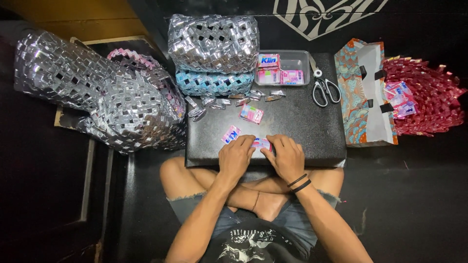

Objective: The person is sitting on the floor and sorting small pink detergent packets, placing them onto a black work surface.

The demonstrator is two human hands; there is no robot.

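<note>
Here, in the head view, both hands press a small pink wrapper (261,143) flat on the near edge of the black board (302,126). The left hand (236,157) and right hand (287,157) meet over it, fingers together pinching its ends. Its long axis runs left to right between them, equally near both. Scissors (323,89) lie well apart.

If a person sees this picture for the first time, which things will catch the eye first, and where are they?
First come the shiny silver woven bags heaped at the left, with one more standing at the top of the black board. Next is the red woven piece at the far right, beside a patterned paper bag. In the middle, the left hand and right hand press a pink wrapper on the board's near edge.
</note>
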